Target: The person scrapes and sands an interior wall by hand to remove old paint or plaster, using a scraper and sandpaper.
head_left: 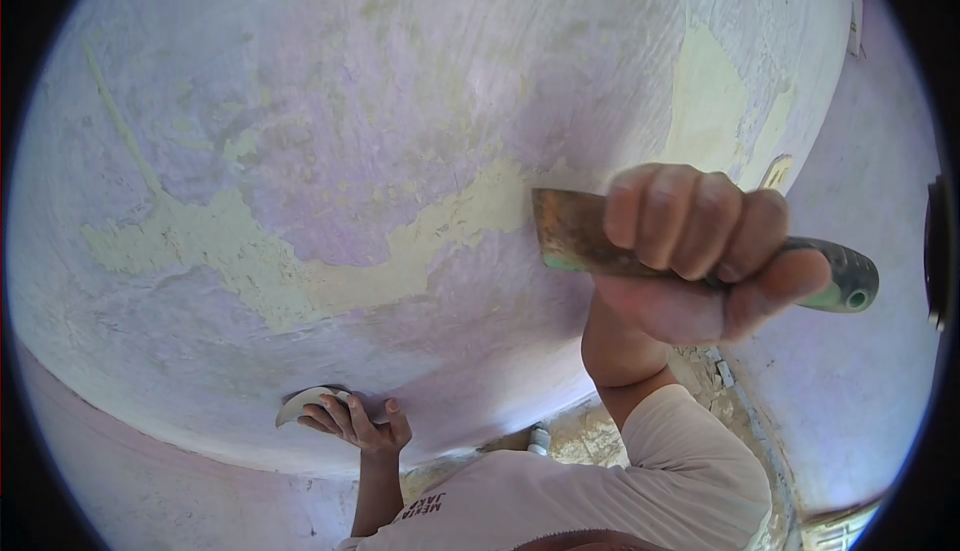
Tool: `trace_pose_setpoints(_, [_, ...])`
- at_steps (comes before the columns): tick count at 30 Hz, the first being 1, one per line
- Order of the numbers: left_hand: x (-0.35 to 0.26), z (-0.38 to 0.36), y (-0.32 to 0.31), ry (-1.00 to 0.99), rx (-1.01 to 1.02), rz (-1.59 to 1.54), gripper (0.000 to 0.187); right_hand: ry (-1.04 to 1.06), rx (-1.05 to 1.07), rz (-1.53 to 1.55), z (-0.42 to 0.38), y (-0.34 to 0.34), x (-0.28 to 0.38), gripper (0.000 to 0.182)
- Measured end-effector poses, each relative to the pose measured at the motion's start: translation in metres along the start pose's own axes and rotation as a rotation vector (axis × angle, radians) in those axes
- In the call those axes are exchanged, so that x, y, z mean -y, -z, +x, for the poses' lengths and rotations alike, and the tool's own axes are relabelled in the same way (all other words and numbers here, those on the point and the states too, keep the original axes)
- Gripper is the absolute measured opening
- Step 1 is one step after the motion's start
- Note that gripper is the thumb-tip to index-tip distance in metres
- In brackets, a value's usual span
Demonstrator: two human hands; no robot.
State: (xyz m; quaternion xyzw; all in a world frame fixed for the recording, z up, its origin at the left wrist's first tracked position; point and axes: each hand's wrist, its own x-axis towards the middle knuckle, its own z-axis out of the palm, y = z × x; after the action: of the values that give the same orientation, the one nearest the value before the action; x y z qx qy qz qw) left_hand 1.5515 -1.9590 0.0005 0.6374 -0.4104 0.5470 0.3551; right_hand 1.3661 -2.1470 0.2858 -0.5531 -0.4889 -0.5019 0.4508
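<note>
My right hand (700, 251) is closed around a putty knife (570, 233), raised in front of the wall. Its broad blade is worn and rust-stained and points left, while the dark green and black handle with a round hole juts out on the right. Lower down on the left, my left hand (365, 425) has its fingers curled on a thin, curved whitish piece (301, 407) with a dark edge behind it, close to the wall. What that piece is I cannot tell. The lilac-painted wall (380, 141) bears a jagged, pale greenish patch (225, 241) running across its middle.
More pale patches (708, 91) show at the wall's upper right. Another lilac wall (850, 371) meets it on the right. Below, a short grey pipe end (540, 438) stands by rough, rubble-strewn ground (585, 436). A dark object (936, 251) sits at the far right edge.
</note>
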Motion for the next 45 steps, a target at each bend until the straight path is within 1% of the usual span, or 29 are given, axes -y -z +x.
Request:
trace_pose_setpoints(3, [0.0,0.001,-0.001,-0.013,-0.01,0.015,0.055,0.131,-0.069,0.058,0.002,0.001,0.016,0.043])
trace_pose_setpoints(4, [0.0,0.0,-0.001,-0.002,-0.006,0.016,0.055,0.119,-0.153,0.063,-0.001,-0.002,0.006,0.042])
trace_pose_setpoints(7, [-0.002,0.0,-0.001,0.01,0.001,0.013,0.055,0.006,-0.013,0.001,0.002,0.002,-0.002,0.041])
trace_pose_setpoints(11, [-0.001,0.003,-0.001,-0.005,-0.007,0.013,0.055,0.124,-0.059,0.045,0.0,0.0,0.016,0.042])
trace_pose_setpoints(12, [-0.001,0.002,0.0,-0.006,-0.006,0.013,0.055,0.113,-0.09,0.036,-0.001,-0.005,0.005,0.042])
trace_pose_setpoints(15, [-0.001,0.0,0.001,0.007,0.02,0.007,0.055,0.011,-0.013,-0.012,0.0,-0.001,-0.004,0.042])
trace_pose_setpoints(16, [0.0,0.0,0.001,0.004,0.02,0.008,0.055,0.067,-0.052,-0.016,-0.002,-0.004,-0.001,0.042])
trace_pose_setpoints(19, [-0.001,0.001,0.001,0.007,0.016,0.008,0.055,0.147,-0.095,0.074,-0.004,-0.001,0.014,0.043])
trace_pose_setpoints(20, [-0.002,0.001,0.001,0.011,0.018,0.006,0.056,0.068,-0.041,0.048,-0.005,0.003,0.004,0.043])
trace_pose_setpoints(23, [-0.001,0.002,0.001,0.005,0.024,-0.001,0.056,0.063,-0.038,-0.007,-0.005,0.0,-0.003,0.042])
trace_pose_setpoints(24, [-0.001,0.003,0.002,0.003,0.026,-0.003,0.056,0.082,-0.026,-0.045,-0.005,-0.001,0.003,0.043])
trace_pose_setpoints(27, [-0.001,0.003,0.002,-0.004,0.024,-0.004,0.056,0.183,-0.162,0.044,-0.009,-0.006,0.004,0.045])
trace_pose_setpoints(28, [-0.002,0.002,0.003,-0.005,0.024,-0.007,0.055,0.098,-0.148,0.017,-0.009,-0.001,-0.012,0.047])
trace_pose_setpoints(31, [0.0,0.003,0.002,-0.018,0.015,-0.015,0.055,0.012,-0.094,0.046,-0.011,-0.004,-0.005,0.047])
trace_pose_setpoints(32, [0.0,0.003,0.001,-0.023,0.01,-0.02,0.055,-0.038,-0.07,0.132,-0.016,-0.005,-0.001,0.052])
trace_pose_setpoints(35, [0.001,0.004,0.001,-0.035,0.016,-0.022,0.056,-0.228,0.063,0.155,-0.045,-0.007,0.022,0.062])
trace_pose_setpoints(37, [0.0,0.006,0.004,-0.036,0.024,-0.033,0.057,-0.33,-0.12,0.065,-0.082,-0.02,0.033,0.067])
trace_pose_setpoints(39, [-0.003,0.008,0.006,-0.027,0.026,-0.054,0.059,-0.616,-0.238,-0.024,-0.132,-0.023,0.05,0.065])
trace_pose_setpoints(41, [-0.009,0.013,0.013,0.015,0.023,-0.118,0.06,-0.921,-0.352,-0.212,-0.182,-0.025,0.074,0.056])
trace_pose_setpoints(43, [-0.015,0.019,0.02,0.057,0.0,-0.176,0.062,-1.13,-0.337,-0.458,-0.22,-0.025,0.103,0.042])
trace_pose_setpoints(45, [-0.02,0.031,0.025,0.097,-0.048,-0.229,0.062,-1.436,-0.425,-0.469,-0.247,-0.026,0.141,0.032])
